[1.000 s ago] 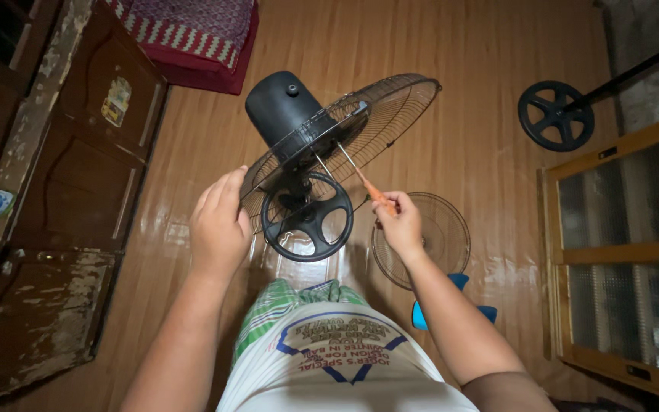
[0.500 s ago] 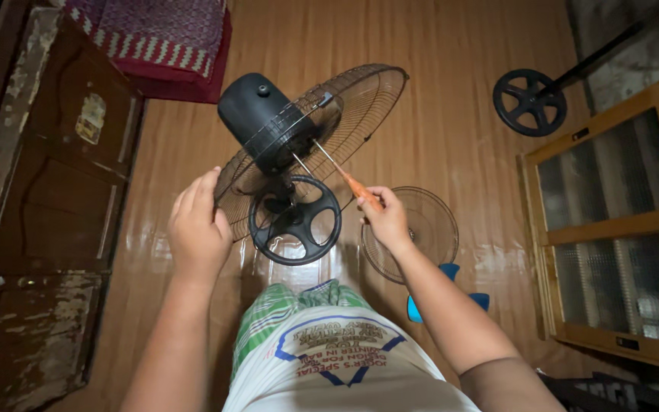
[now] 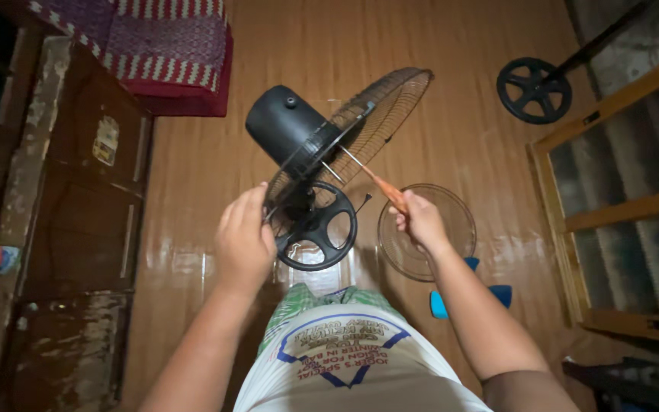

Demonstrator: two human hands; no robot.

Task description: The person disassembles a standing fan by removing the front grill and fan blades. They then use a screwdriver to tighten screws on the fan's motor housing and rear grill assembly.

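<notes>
Right hand [image 3: 419, 221] at frame centre-right, fingers closed round an orange-handled screwdriver [image 3: 379, 183], its tip in the fan guard [image 3: 368, 126] near the black motor [image 3: 284, 126]. Left hand [image 3: 244, 243] grips the guard's lower rim. This looks like screw work; turning needs steady bracing.

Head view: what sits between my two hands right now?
In the head view, the fan's round black base lies between the left hand and the right hand, which holds an orange-handled screwdriver reaching into the wire guard.
</notes>
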